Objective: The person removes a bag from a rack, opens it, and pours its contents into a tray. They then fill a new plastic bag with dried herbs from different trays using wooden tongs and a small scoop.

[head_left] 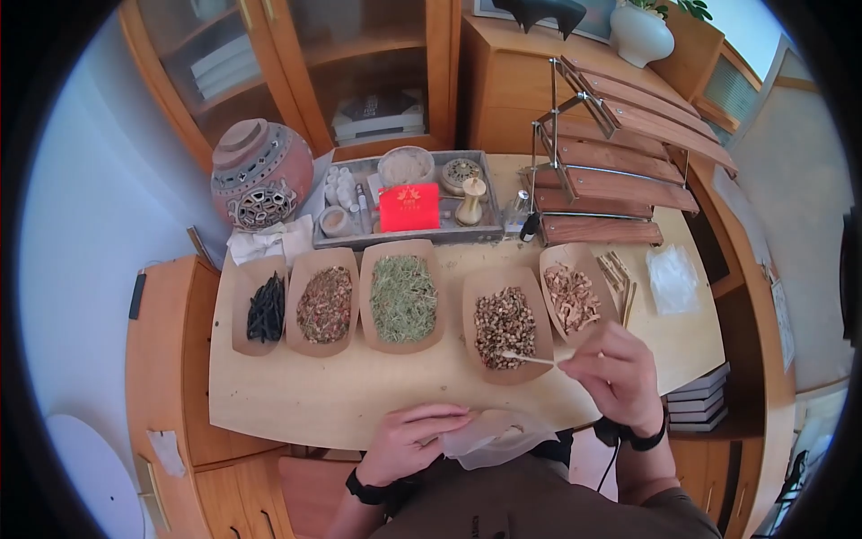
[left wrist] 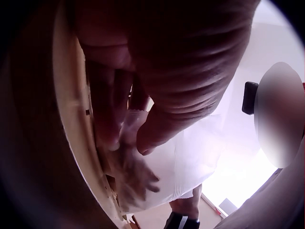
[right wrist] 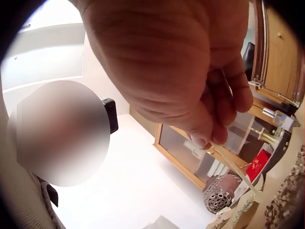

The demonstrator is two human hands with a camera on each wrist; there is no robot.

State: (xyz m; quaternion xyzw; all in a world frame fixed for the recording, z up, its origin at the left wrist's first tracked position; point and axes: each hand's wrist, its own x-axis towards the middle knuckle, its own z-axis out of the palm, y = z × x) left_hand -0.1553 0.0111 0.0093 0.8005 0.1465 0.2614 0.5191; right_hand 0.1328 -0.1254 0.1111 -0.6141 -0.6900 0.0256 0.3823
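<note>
Low at the table's front edge, my left hand [head_left: 417, 440] holds a translucent white pouch [head_left: 498, 437] between thumb and fingers. The thin pouch [left wrist: 190, 152] hangs below that hand in the left wrist view, with the other hand's shape showing through it. My right hand [head_left: 620, 373] pinches the handle end of a small pale spoon [head_left: 534, 359]. The spoon's bowl is over the near part of a kraft paper tray [head_left: 472, 301] of chopped brown-and-cream dried pieces [head_left: 505, 323]. In the right wrist view, the spoon [right wrist: 233, 168] slants down from thumb and fingertips.
More paper trays hold dark strips [head_left: 266, 310], reddish-brown bits [head_left: 325, 305], green dried herb [head_left: 402, 301] and tan shavings [head_left: 572, 296]. Behind stand a grey tray [head_left: 359, 241] bearing a red packet [head_left: 409, 208], a patterned jar [head_left: 260, 175] and a wooden rack [head_left: 620, 180]. Clear bags [head_left: 673, 280] lie right.
</note>
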